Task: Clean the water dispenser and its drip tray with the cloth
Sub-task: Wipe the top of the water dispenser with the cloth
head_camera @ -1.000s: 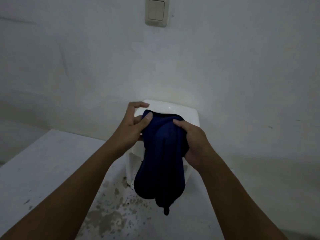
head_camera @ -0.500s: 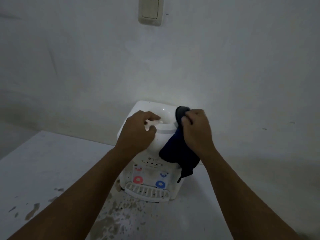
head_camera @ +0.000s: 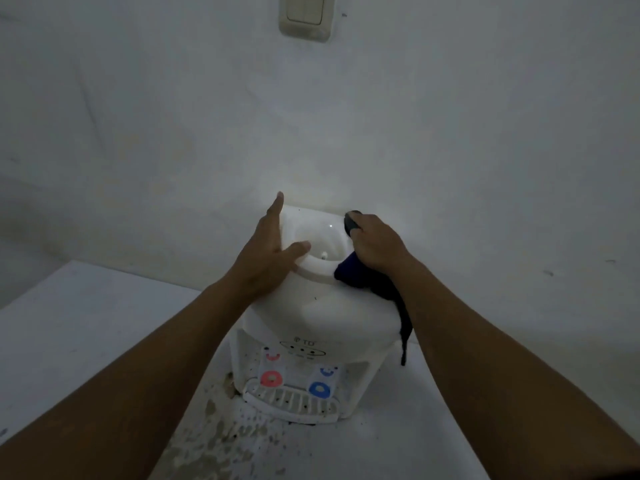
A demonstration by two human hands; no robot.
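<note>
A white tabletop water dispenser [head_camera: 322, 317] stands against the wall, with a red tap [head_camera: 271, 378], a blue tap [head_camera: 319, 389] and a slotted drip tray [head_camera: 294, 407] at its foot. My left hand [head_camera: 272, 247] rests flat on the top's left side, fingers straight, thumb at the rim of the bottle well. My right hand [head_camera: 375, 244] grips a dark blue cloth [head_camera: 367, 280] on the top's right rear edge. The cloth's tail hangs down the dispenser's right side.
The dispenser sits on a white counter [head_camera: 86, 341] whose surface is stained and speckled in front of the drip tray. A plain wall rises right behind it, with a light switch [head_camera: 304, 15] high up.
The left hand let go of the cloth, then straightened its fingers and laid itself flat on the top. The right hand carried the cloth to the right rear edge. The view moved closer.
</note>
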